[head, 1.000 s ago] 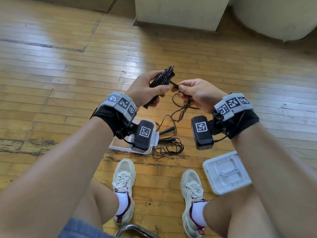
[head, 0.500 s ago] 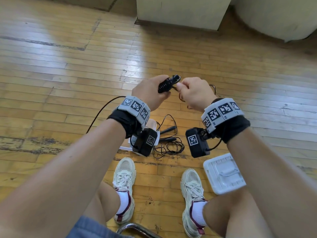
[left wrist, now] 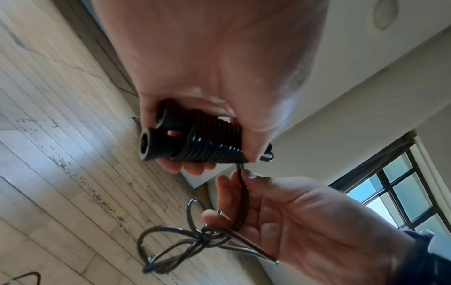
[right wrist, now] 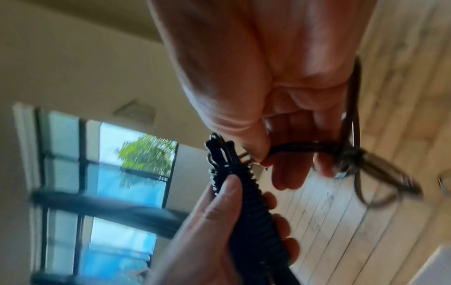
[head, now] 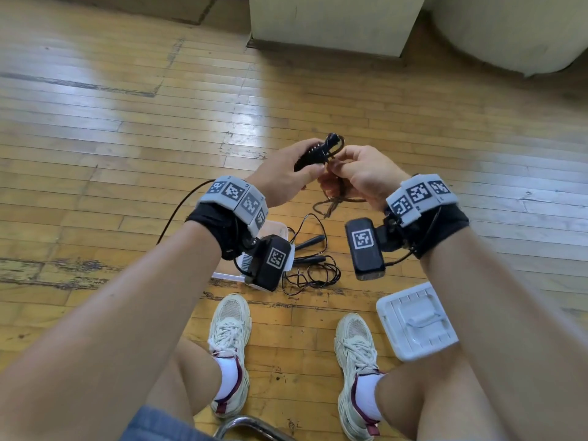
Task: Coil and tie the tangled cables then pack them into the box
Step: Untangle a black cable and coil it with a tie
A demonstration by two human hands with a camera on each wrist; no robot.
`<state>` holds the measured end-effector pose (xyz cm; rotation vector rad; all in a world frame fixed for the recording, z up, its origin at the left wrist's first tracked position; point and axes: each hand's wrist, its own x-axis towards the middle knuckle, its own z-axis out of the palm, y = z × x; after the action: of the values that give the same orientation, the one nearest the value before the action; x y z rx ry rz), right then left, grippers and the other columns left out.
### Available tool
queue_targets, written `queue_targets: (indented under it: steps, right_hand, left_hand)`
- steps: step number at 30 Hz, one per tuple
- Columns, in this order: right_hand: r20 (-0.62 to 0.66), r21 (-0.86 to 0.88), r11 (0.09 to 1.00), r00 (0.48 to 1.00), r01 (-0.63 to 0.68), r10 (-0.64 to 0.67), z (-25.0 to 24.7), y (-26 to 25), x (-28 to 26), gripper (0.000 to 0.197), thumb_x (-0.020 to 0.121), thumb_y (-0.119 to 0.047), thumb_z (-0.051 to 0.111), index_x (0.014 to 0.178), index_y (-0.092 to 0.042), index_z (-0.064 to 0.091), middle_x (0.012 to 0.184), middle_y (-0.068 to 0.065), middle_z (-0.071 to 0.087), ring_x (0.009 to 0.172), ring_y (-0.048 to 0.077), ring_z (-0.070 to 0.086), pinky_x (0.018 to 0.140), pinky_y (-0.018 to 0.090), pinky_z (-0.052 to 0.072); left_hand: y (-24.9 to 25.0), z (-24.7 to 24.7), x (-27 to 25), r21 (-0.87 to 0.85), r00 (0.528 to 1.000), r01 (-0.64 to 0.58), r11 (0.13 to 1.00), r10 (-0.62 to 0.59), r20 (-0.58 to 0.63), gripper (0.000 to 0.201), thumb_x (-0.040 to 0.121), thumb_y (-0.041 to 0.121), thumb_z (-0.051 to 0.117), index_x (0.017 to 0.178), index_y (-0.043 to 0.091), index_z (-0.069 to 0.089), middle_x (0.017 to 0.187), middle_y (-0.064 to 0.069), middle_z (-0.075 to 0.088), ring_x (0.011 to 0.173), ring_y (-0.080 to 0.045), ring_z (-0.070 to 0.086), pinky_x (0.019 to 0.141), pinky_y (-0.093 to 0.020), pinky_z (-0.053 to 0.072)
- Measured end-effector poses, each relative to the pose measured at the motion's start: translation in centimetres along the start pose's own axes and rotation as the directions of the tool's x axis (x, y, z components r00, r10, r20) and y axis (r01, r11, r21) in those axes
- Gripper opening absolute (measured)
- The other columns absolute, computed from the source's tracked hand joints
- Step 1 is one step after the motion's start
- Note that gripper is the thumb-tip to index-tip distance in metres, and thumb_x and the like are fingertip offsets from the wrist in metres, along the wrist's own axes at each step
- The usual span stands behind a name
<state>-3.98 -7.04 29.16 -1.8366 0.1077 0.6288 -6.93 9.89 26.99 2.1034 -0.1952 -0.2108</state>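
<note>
While left hand [head: 280,176] grips coiled cable [left wrist: 207,144], right hand [head: 359,173] pinches tail.

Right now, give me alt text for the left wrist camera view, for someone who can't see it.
A left hand grips a black bundle tightly wound with cable, two round handle ends showing. Below it, a right hand pinches the loose cable tail, which hangs in a tangled knot of loops above a worn wooden floor. A window shows at the right.
</note>
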Motion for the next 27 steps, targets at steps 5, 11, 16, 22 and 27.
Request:
queue_targets:
  steps: [5, 11, 16, 22, 27]
  right_hand:
    - [-0.055, -0.476, 0.854, 0.962, 0.212, -0.269, 0.7, 0.3, -0.1, 0.014, 0.103, -0.019, 0.051, 0.104, -0.016, 0.064, 0.077, 0.001, 0.072, 0.07, 0.02, 0.069, 0.076, 0.046, 0.061]
    - [-0.08, -0.472, 0.848, 0.946, 0.241, -0.313, 2.0, -0.1, 0.0, 0.021, 0.101, -0.023, 0.051, 0.099, -0.011, 0.068, 0.08, 0.0, 0.068, 0.071, 0.019, 0.061, 0.07, 0.04, 0.052]
    - [-0.236, -0.04, 0.99, 0.962, 0.135, -0.141, 2.5, 0.1, 0.3, 0.046, 0.098, -0.05, 0.054, 0.081, -0.01, 0.067, 0.074, 0.004, 0.061, 0.067, 0.016, 0.052, 0.066, 0.031, 0.041]
    - [-0.152, 0.001, 0.988, 0.976, 0.158, -0.156, 1.2, 0.3, 1.0, 0.037, 0.105, -0.036, 0.047, 0.082, -0.014, 0.064, 0.066, -0.003, 0.059, 0.058, 0.009, 0.047, 0.056, 0.023, 0.035]
    - [0.076, 0.152, 0.969, 0.975, 0.194, -0.207, 1.1, 0.1, 0.5, 0.03, 0.106, -0.029, 0.045, 0.106, -0.005, 0.063, 0.075, -0.001, 0.063, 0.06, 0.006, 0.051, 0.056, 0.019, 0.039]
  left_hand:
    - [0.1, 0.4, 0.0, 0.026, 0.999, 0.024, 0.999, -0.023, -0.046, 0.047, 0.102, 0.019, 0.053, 0.144, 0.037, 0.042, 0.09, 0.012, 0.057, 0.077, -0.013, 0.058, 0.068, -0.036, 0.059]
    - [-0.1, 0.9, 0.0, 0.337, 0.967, 0.059, 0.94, 0.03, -0.252, 0.032, 0.102, 0.028, 0.052, 0.134, 0.028, 0.051, 0.101, 0.001, 0.062, 0.092, -0.023, 0.059, 0.08, -0.036, 0.049]
    - [0.3, 2.0, 0.0, 0.537, 0.961, 0.076, 0.84, 0.081, -0.263, 0.047, 0.102, 0.034, 0.047, 0.147, 0.031, 0.035, 0.102, -0.006, 0.052, 0.086, -0.022, 0.052, 0.073, -0.034, 0.043]
    - [1.1, -0.4, -0.5, 0.064, 0.999, -0.035, 0.997, 0.037, -0.018, 0.049, 0.102, 0.026, 0.054, 0.148, 0.023, 0.039, 0.101, -0.004, 0.064, 0.082, -0.021, 0.064, 0.07, -0.036, 0.057]
    - [0.6, -0.9, -1.4, -0.455, 0.989, 0.146, 0.878, -0.132, 0.062, 0.044, 0.097, 0.025, 0.064, 0.139, 0.026, 0.051, 0.08, -0.007, 0.062, 0.056, -0.02, 0.057, 0.045, -0.029, 0.046]
